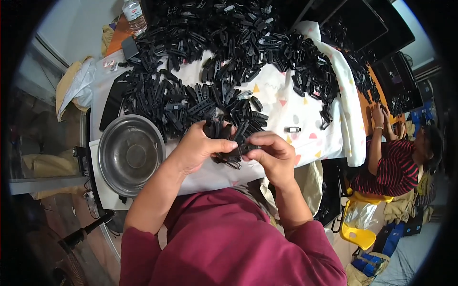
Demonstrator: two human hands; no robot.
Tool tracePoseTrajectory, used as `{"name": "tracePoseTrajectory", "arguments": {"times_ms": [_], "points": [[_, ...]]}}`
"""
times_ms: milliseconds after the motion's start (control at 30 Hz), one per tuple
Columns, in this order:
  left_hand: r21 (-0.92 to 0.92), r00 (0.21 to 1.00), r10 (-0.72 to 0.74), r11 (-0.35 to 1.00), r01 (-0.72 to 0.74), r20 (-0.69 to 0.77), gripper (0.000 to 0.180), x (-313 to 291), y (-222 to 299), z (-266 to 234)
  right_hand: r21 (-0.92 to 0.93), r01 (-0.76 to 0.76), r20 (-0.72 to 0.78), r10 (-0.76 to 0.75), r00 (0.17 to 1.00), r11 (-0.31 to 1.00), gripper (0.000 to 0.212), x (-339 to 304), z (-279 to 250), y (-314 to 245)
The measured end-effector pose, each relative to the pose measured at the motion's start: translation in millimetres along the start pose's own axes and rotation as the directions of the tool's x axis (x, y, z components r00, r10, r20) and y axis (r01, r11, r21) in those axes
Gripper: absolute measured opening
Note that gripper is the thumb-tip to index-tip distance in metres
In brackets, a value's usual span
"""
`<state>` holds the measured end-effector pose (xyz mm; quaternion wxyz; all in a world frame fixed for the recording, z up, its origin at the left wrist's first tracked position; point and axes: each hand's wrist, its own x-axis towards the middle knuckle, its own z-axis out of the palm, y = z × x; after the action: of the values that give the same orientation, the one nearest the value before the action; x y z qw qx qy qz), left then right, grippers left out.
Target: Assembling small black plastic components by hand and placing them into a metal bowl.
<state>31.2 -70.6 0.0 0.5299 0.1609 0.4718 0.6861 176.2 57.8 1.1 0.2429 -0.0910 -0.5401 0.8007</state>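
My left hand point(196, 148) is closed around several slim black plastic pieces point(223, 136), its thumb laid across them. Beside it my right hand point(274, 155) pinches the end of a black plastic piece point(247, 148) between thumb and fingers, close against the bunch. Just beyond both hands spreads a large heap of similar black plastic pieces point(160, 102) on a patterned white cloth point(267, 88). One small piece with a white middle point(293, 129) lies apart on the cloth, right of my hands. Exactly what kind of part these are I cannot tell.
Left of my left forearm stands a round metal bowl point(110, 155). A flat black object point(111, 107) lies behind it, and a clear bottle point(135, 18) stands far left. At right, a person in a striped shirt point(393, 164) works by more black pieces, near a yellow stool point(357, 233).
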Motion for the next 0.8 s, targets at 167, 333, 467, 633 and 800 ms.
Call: {"name": "tracePoseTrajectory", "arguments": {"times_ms": [167, 333, 467, 633, 800], "points": [[0.266, 0.995, -0.037, 0.964, 0.012, 0.089, 0.027, -2.9, 23.4, 0.3, -0.617, 0.328, 0.184, -0.274, 0.944, 0.715, 0.02, 3.0, -0.1, -3.4], [0.324, 0.967, -0.145, 0.943, 0.072, 0.207, 0.029, -0.8, 30.5, -8.0, -0.635, 0.515, 0.274, -0.455, 0.847, 0.576, 0.021, -2.7, 5.6, 4.4], [0.504, 0.967, -0.134, 0.864, 0.006, 0.218, 0.035, -5.8, 32.4, -2.6, -0.706, 0.508, 0.275, -0.47, 0.839, 0.493, 0.022, -6.6, 5.9, 5.2], [0.87, 0.847, 0.402, 0.197, -0.452, 0.349, 0.031, -25.2, 15.6, 14.1, -0.693, 0.372, 0.139, -0.392, 0.91, 0.617, 0.036, -9.6, 16.2, 3.0], [0.822, 0.77, 0.46, 0.137, -0.554, 0.442, 0.03, -51.9, -1.9, 1.9, -0.722, 0.355, 0.339, -0.144, 0.93, 0.594, 0.042, -30.9, 6.3, 15.6]]}}
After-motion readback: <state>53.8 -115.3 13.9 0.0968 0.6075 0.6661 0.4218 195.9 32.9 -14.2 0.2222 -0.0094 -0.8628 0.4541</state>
